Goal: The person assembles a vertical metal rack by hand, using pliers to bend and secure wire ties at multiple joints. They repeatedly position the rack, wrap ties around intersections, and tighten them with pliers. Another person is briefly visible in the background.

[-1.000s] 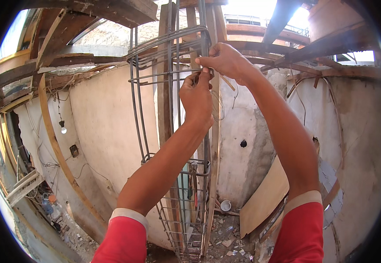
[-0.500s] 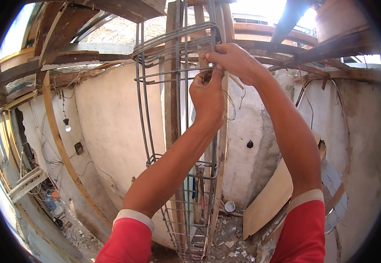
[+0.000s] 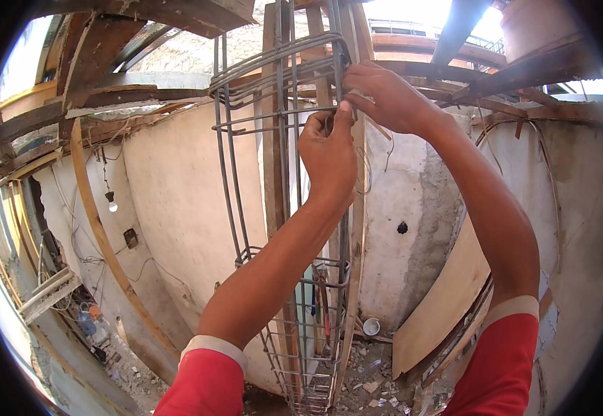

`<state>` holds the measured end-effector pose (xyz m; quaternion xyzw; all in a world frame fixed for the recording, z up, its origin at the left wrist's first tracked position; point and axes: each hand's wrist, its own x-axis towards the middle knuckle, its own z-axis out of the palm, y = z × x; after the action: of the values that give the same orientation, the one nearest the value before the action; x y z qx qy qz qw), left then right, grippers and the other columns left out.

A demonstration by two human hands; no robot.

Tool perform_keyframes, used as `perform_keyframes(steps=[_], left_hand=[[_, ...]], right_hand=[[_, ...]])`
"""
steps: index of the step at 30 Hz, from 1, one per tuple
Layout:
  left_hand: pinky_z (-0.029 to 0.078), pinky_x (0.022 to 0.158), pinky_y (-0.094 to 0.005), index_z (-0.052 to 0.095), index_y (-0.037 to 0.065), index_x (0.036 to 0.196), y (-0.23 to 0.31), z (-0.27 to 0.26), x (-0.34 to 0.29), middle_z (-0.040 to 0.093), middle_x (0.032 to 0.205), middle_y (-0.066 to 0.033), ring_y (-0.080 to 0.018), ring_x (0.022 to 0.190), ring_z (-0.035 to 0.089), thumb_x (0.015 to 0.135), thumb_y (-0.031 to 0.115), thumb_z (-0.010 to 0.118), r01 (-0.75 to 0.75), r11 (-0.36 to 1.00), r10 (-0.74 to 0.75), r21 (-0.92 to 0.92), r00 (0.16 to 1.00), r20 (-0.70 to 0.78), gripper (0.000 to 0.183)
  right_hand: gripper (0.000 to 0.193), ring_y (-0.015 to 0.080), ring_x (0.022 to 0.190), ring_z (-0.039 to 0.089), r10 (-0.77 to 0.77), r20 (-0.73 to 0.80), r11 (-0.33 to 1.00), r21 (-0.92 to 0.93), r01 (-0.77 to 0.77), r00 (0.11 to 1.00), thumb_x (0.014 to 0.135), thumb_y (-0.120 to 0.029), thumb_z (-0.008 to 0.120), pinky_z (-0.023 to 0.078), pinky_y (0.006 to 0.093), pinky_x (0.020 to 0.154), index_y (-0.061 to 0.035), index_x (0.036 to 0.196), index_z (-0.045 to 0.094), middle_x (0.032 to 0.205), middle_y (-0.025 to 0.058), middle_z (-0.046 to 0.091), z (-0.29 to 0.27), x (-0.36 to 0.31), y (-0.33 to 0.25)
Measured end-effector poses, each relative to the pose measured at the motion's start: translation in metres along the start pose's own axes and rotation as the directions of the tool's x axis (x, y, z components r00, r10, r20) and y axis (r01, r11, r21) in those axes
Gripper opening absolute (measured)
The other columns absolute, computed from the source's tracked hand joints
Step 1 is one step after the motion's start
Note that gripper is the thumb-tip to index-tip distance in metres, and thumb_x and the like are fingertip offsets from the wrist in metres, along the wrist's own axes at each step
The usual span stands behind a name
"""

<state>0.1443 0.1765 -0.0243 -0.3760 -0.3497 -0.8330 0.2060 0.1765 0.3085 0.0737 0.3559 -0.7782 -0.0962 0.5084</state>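
Observation:
A tall rebar cage [image 3: 226,173] of vertical steel rods stands in front of me, with several stirrups [image 3: 274,61] bunched near its top. My left hand [image 3: 329,156] is closed at the cage's right corner rod, thumb pointing up. Out from behind it hangs a loose loop of thin wire [image 3: 367,170], which seems to run into its grip. Just above and to the right, my right hand [image 3: 388,97] has its fingers bent and pressed together beside the same rod. What those fingers hold, if anything, is hidden.
Wooden posts [image 3: 272,139] rise behind and inside the cage. Timber beams [image 3: 197,15] cross overhead. A curved plywood sheet [image 3: 440,298] leans at the right, near a white bucket [image 3: 371,326] on the rubble-strewn floor. On the left hang a light bulb [image 3: 112,206] and loose cables.
My right hand has drawn a little to the right, away from my left thumb, and its elbow has swung outward. My left hand stays at the corner rod. The view has shifted slightly.

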Motion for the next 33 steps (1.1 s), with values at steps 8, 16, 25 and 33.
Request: perform_keyframes(steps=[8,16,25,33], left_hand=[[0.040,0.070,-0.0235,0.063,0.007,0.097,-0.005,-0.006,0.005,0.063,0.084,0.0011,-0.0064,0.073,0.049,0.097,0.030,0.075,0.032,0.999,-0.032,-0.032,0.999,0.017,0.025],[0.037,0.060,-0.0232,0.061,0.002,0.097,0.001,-0.002,-0.001,0.059,0.076,0.0009,-0.0046,0.066,0.047,0.099,0.030,0.072,0.027,0.997,-0.026,-0.076,0.999,0.025,0.030],[0.042,0.068,-0.0252,0.065,0.003,0.101,0.002,-0.009,0.004,0.065,0.087,-0.0007,-0.0071,0.075,0.050,0.098,0.033,0.074,0.089,0.996,-0.088,-0.010,0.994,0.063,0.032],[0.043,0.069,-0.0243,0.066,0.001,0.103,-0.004,-0.011,0.006,0.067,0.089,-0.0016,-0.0075,0.076,0.051,0.099,0.032,0.073,0.059,0.997,-0.054,-0.052,0.995,0.088,0.032]], right_hand=[[0.023,0.0353,0.099,0.062,0.168,0.382,0.975,0.073,-0.211,0.909,0.104,-0.019,0.056,0.049,0.0455,0.094,-0.0002,0.113,0.065,0.107,0.0160,0.065,-0.016,0.014,-0.001],[0.020,0.0333,0.105,0.062,0.108,0.076,0.992,0.052,-0.112,0.991,0.104,-0.016,0.054,0.049,0.0444,0.094,-0.0016,0.112,0.066,0.106,0.0133,0.065,-0.008,-0.007,-0.013],[0.025,0.0274,0.092,0.064,0.182,0.095,0.979,0.078,-0.189,0.979,0.104,-0.022,0.057,0.051,0.0417,0.088,-0.0013,0.113,0.066,0.098,0.0126,0.066,-0.004,-0.003,-0.005],[0.029,0.0179,0.082,0.064,0.358,0.283,0.856,0.282,-0.434,0.890,0.102,-0.025,0.059,0.055,0.0349,0.079,0.0000,0.114,0.067,0.092,0.0082,0.067,-0.015,0.005,-0.010]])
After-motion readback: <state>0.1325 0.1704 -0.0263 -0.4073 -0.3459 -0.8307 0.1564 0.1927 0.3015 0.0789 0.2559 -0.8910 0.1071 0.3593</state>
